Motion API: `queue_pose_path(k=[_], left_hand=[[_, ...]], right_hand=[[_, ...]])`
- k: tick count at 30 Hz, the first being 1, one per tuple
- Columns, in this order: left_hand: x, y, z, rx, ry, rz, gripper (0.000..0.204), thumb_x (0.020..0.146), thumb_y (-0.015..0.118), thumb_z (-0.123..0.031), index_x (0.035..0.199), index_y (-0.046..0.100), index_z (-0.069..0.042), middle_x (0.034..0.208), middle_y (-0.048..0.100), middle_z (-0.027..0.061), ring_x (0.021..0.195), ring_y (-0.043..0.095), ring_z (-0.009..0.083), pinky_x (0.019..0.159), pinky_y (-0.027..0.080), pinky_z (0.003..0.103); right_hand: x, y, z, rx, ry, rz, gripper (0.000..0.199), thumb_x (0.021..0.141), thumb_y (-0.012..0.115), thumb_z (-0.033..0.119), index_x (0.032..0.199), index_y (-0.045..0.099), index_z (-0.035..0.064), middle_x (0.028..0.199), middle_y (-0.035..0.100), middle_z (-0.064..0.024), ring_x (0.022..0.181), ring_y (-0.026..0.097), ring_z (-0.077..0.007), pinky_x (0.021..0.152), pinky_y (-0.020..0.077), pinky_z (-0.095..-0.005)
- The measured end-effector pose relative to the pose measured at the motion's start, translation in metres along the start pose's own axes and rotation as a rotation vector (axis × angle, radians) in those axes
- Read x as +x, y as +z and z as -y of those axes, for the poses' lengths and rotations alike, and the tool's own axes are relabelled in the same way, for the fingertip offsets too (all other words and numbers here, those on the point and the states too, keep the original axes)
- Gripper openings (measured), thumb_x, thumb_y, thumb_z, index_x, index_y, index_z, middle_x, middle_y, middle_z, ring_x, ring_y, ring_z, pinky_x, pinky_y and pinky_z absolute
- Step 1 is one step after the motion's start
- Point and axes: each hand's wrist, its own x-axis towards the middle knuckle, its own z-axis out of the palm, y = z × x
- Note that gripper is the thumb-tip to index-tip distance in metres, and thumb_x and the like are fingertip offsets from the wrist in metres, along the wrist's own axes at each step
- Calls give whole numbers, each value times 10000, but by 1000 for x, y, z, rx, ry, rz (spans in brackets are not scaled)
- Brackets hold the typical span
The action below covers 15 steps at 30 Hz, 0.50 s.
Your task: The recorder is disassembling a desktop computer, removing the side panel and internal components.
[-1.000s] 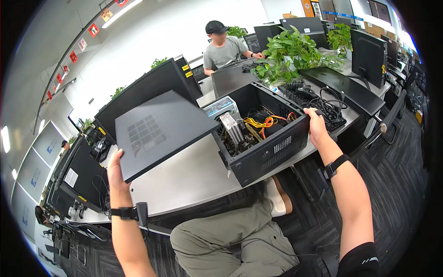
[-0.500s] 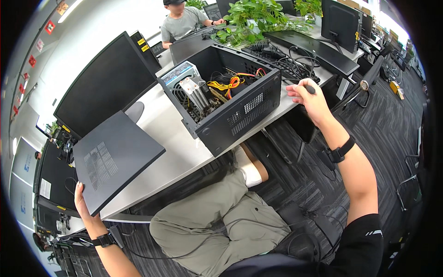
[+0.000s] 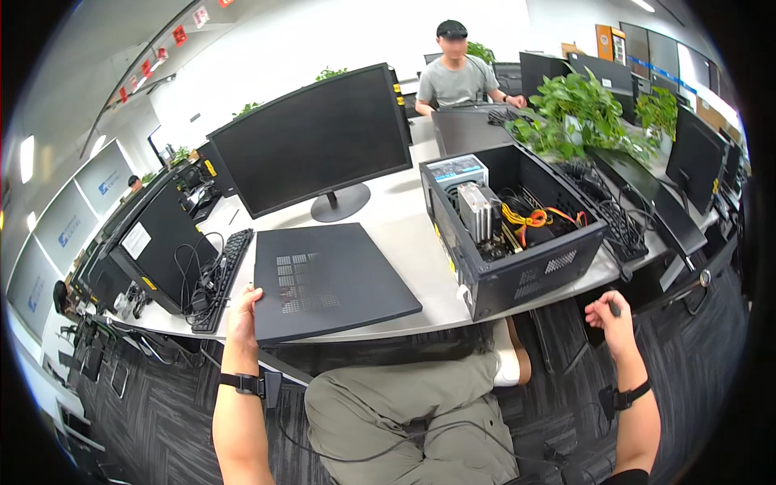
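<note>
The dark side panel now lies flat on the white counter in the lower left of centre of the frame, where half a second ago it was held tilted off the counter's edge, low at the left. The left hand rests on the panel's near left corner, fingers curled over the edge, so the panel looks set down but not yet let go. The open computer case stands to the right of the panel, just apart from it, its inside with the orange cables and the cooler laid bare toward the camera. The right hand has come away from the case and hovers off the counter's edge at lower right, closed loosely round a small dark tool; what kind of tool it is I cannot tell. By my reading the cover is off and parked, and the inside of the case is free to work on. A black monitor stands behind the panel, a keyboard to its left.
</note>
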Motion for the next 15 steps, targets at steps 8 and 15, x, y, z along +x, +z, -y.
queue_pose_path(k=[8, 15], left_hand=[[-3, 14, 2, 26, -4, -151, 113, 885, 635, -97, 801, 560, -103, 652, 508, -58, 547, 466, 59, 523, 385, 192], [-10, 32, 9, 199, 8, -276, 459, 831, 707, -223, 1239, 615, -34, 1200, 608, 60, 1103, 591, 183, 954, 467, 334]], right_hand=[[-1, 16, -12, 54, 53, 37, 61, 949, 591, 51, 969, 534, 50, 862, 702, -132, 700, 663, -153, 627, 527, -259], [-13, 27, -19, 103, 138, 80, 124, 933, 631, 33, 1037, 574, -2, 941, 707, -155, 834, 700, -214, 746, 586, -324]])
